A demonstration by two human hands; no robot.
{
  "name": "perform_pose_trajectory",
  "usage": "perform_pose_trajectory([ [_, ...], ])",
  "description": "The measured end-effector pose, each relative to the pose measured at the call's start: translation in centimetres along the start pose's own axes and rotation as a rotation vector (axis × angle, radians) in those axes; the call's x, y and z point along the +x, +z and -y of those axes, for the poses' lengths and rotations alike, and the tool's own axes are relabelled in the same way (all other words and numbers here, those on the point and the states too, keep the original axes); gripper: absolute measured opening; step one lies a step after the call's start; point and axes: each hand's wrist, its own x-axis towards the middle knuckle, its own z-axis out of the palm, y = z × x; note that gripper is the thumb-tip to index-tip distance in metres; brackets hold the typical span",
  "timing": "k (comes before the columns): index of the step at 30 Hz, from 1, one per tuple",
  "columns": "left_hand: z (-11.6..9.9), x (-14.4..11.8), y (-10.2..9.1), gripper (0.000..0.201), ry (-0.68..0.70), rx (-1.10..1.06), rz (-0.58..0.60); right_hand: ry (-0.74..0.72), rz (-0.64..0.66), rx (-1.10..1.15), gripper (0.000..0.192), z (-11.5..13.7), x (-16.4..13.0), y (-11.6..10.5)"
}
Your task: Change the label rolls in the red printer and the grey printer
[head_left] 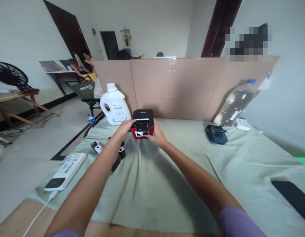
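Observation:
Both hands grip a small red and black label printer (143, 115) near the back of the cloth-covered table. My left hand (125, 129) closes on its left side, with the thumb by the top front edge. From the right, my right hand (157, 134) is wrapped round the lower corner. A glossy dark strip (142, 127) hangs over the printer's front. Below my left hand lie several small rolls, among them a black one with a white core (122, 152) and a white one (98, 149); my forearm partly hides this group.
A white jug (116, 107) stands left of the printer, before a cardboard screen (177, 89). At right are a large clear bottle (237, 103), a dark device (216, 134), a small white box (242, 124) and a black phone-like slab (292, 197). A white power bank (68, 169) with cable lies left.

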Motion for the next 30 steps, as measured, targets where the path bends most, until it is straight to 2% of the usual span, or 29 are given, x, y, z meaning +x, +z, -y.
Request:
perform_pose_trajectory([
  [3,0.1,3.1,-3.0,0.021,-0.055,0.064,-0.095,0.015,0.022,0.019,0.093,-1.8,2.9,4.3],
  [8,1.8,6.0,-5.8,0.017,-0.115,0.128,-0.16,0.136,0.047,0.018,0.093,-4.0,3.9,9.0],
  [13,2.6,6.5,-6.9,0.011,-0.082,0.22,-0.204,0.143,0.022,-0.052,0.087,-4.4,4.1,10.8],
  [16,1.3,5.3,-6.7,0.014,0.067,0.31,-0.278,0.115,0.072,-0.112,0.073,-4.0,3.3,9.3],
  [18,0.3,3.7,-5.4,0.026,0.245,0.354,-0.353,0.122,0.086,-0.212,0.065,-3.8,1.7,6.1],
  [19,-0.1,2.5,-4.1,0.033,0.344,0.364,-0.378,0.138,0.066,-0.285,0.062,-3.7,0.4,3.9],
  [21,0.1,-0.4,-0.5,0.041,0.535,0.374,-0.363,0.177,-0.016,-0.453,0.06,-3.4,-2.9,-2.0],
  [22,0.6,-2.2,1.9,0.038,0.578,0.382,-0.319,0.186,-0.074,-0.545,0.057,-3.2,-4.7,-5.4],
  [23,1.5,-4.1,4.5,0.034,0.601,0.405,-0.239,0.203,-0.152,-0.641,0.052,-2.9,-6.6,-8.9],
  [25,3.8,-8.3,10.1,0.035,0.592,0.591,0.104,0.307,-0.354,-0.845,0.043,-2.3,-10.2,-15.7],
  [26,5.2,-10.4,12.8,0.038,0.583,0.694,0.262,0.405,-0.506,-0.953,0.042,-1.9,-11.9,-18.7],
  [28,7.9,-14.5,17.2,0.049,0.602,0.894,0.504,0.624,-0.75,-1.072,0.045,-1.4,-14.6,-23.5],
  [30,9.9,-17.8,20.1,0.059,0.64,1.051,0.631,0.814,-0.828,-1.068,0.051,-1.3,-16.3,-26.7],
])
